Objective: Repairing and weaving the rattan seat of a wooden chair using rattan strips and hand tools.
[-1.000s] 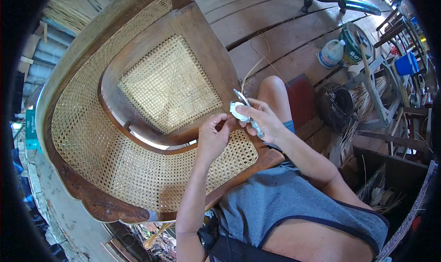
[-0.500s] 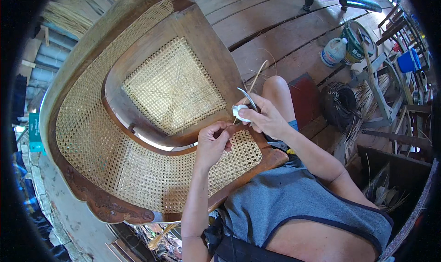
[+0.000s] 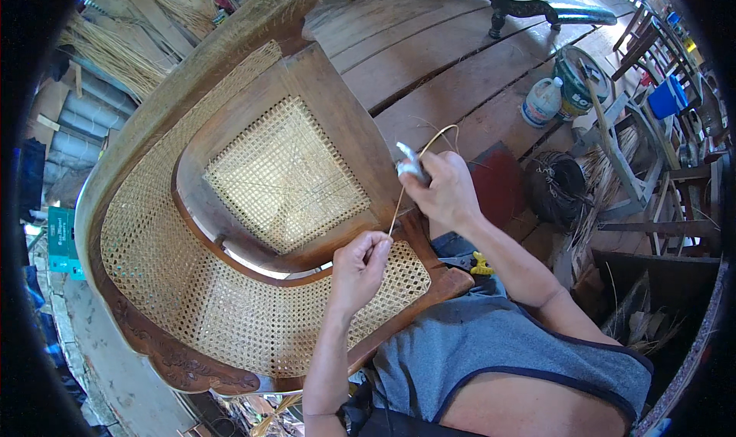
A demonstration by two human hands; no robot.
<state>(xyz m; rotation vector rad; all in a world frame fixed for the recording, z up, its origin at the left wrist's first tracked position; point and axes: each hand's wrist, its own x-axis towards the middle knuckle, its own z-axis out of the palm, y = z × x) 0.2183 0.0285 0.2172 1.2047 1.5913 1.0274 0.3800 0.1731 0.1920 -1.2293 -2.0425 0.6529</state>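
A wooden armchair with woven cane panels lies before me, its cane seat point(image 3: 284, 178) and curved cane back point(image 3: 230, 314) both showing. Over the lower cane panel, my left hand point(image 3: 359, 272) is closed, thumb and forefinger pinching a thin cane strand point(image 3: 398, 207). The strand runs taut up to my right hand point(image 3: 446, 192), which is closed around it and a pale, curved metal tool point(image 3: 410, 161). That tool is blurred, so its exact kind does not show. Beyond the right hand, the strand's loose end loops over my knee.
A yellow-handled tool point(image 3: 481, 264) lies at my waist. On the plank floor to the right stand a plastic jug point(image 3: 542, 102), a green bucket point(image 3: 580, 84) and a dark coil point(image 3: 556, 180). A dark carved furniture leg point(image 3: 498, 23) stands at the back. Bundled cane point(image 3: 111, 50) lies far left.
My right hand has moved up and away from my left, and a longer stretch of cane strand spans between them. The white wad seen by the right fingers is now hard to make out.
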